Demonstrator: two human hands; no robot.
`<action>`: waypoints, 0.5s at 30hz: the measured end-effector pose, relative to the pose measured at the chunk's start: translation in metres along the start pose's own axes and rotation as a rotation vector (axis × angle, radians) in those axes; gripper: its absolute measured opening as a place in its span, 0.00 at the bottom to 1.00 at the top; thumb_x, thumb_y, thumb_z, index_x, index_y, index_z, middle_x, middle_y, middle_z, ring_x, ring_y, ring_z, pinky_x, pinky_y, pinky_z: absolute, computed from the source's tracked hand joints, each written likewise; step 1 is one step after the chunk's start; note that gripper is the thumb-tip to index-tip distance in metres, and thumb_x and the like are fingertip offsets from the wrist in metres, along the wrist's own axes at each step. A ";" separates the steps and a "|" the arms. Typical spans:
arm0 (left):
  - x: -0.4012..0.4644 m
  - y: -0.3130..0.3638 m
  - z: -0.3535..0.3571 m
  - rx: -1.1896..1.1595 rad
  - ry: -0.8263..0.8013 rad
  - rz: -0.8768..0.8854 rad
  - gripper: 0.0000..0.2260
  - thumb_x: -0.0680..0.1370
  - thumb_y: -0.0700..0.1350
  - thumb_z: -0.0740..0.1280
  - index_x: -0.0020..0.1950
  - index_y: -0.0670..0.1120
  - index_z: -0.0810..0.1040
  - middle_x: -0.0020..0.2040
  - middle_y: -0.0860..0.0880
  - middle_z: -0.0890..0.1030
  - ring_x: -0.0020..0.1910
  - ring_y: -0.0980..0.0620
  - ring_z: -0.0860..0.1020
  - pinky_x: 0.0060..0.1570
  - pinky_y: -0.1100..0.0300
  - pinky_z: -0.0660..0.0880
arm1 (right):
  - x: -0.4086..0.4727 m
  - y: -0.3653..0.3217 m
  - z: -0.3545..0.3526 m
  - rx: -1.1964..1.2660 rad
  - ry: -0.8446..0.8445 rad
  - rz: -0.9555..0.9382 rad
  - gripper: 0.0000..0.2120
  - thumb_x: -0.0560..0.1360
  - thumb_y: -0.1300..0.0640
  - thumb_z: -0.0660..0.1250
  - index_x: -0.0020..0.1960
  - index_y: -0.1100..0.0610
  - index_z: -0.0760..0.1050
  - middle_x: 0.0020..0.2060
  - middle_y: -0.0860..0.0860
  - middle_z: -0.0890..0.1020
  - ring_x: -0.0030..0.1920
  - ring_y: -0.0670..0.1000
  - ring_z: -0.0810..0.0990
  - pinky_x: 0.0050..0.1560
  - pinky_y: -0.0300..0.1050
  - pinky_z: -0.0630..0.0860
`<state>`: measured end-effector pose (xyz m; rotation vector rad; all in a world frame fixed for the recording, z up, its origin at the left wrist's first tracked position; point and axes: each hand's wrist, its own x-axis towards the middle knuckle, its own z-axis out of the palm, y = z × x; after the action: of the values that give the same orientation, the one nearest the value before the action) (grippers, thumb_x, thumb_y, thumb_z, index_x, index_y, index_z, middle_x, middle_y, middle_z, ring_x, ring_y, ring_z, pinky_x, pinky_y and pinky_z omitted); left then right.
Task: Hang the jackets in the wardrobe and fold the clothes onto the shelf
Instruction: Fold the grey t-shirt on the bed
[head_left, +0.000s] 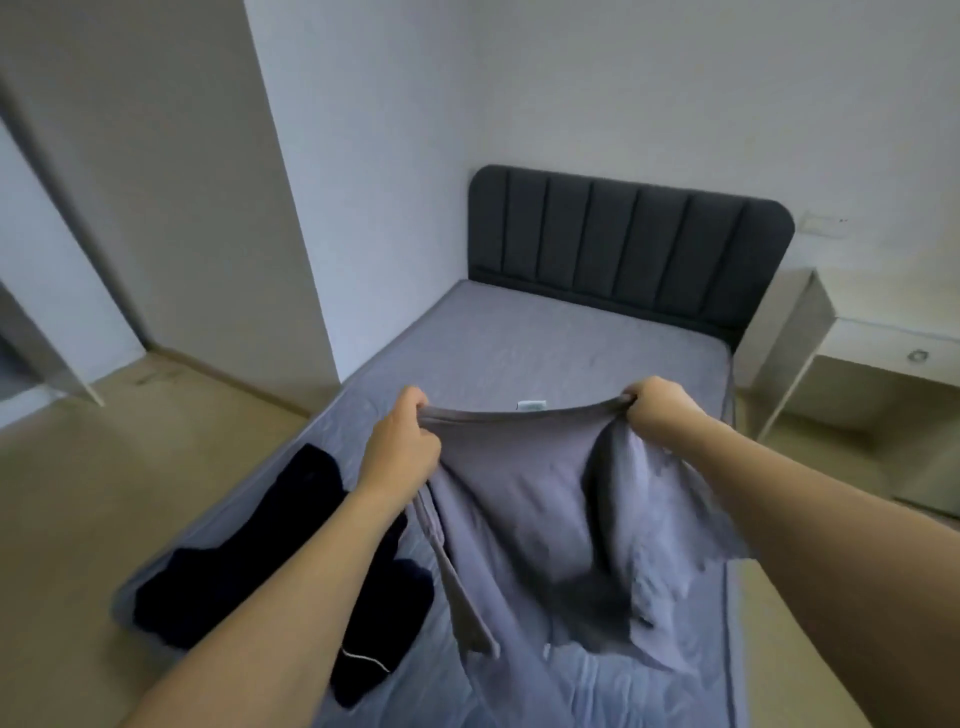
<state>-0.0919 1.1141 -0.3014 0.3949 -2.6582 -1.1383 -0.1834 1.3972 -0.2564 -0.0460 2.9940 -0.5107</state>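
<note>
A bed with a grey-lilac fitted sheet (545, 343) fills the middle of the view, its head end closed by a dark grey padded headboard with vertical channels (623, 244) that stands against the white wall. To the right of the bed stands a pale bedside table with thin white legs (852, 353), and light wooden flooring (62, 493) runs along the left side. Above the near half of the bed hangs a grey-lilac T-shirt of soft jersey cloth (519, 499), held up by its top edge so that the body drops down toward the sheet, with a small white label showing just behind that edge. On the sheet to the left of it lies a crumpled dark navy garment with a thin white line near its lower end (249, 587), partly hidden under the left forearm. The left hand (400, 441) is closed in a fist that pinches one end of the shirt's top edge, and the right hand (660, 410) is closed likewise on the other end, the cloth drawn fairly taut between them.
</note>
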 end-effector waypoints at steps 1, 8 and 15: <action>0.005 -0.011 -0.009 -0.085 0.028 -0.025 0.19 0.68 0.33 0.56 0.49 0.56 0.68 0.44 0.46 0.77 0.43 0.40 0.76 0.40 0.48 0.73 | 0.012 -0.013 0.009 0.016 -0.027 -0.041 0.15 0.74 0.67 0.57 0.54 0.61 0.80 0.50 0.61 0.81 0.49 0.62 0.78 0.45 0.49 0.75; 0.009 -0.036 -0.084 0.078 0.430 0.010 0.06 0.74 0.43 0.61 0.44 0.45 0.77 0.38 0.47 0.81 0.40 0.43 0.78 0.41 0.52 0.74 | 0.061 -0.104 0.017 0.163 -0.065 -0.263 0.15 0.74 0.69 0.55 0.50 0.60 0.80 0.42 0.58 0.80 0.38 0.56 0.75 0.35 0.41 0.69; -0.044 0.044 -0.044 0.218 0.121 0.028 0.10 0.77 0.41 0.58 0.36 0.42 0.72 0.29 0.49 0.73 0.31 0.49 0.71 0.32 0.53 0.68 | 0.078 -0.065 0.012 0.209 -0.052 -0.412 0.21 0.75 0.70 0.54 0.55 0.57 0.82 0.55 0.60 0.77 0.46 0.59 0.77 0.49 0.49 0.77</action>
<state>-0.0444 1.1287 -0.2439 0.4475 -2.6779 -0.7923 -0.2587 1.3284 -0.2534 -0.6560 2.8619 -0.8430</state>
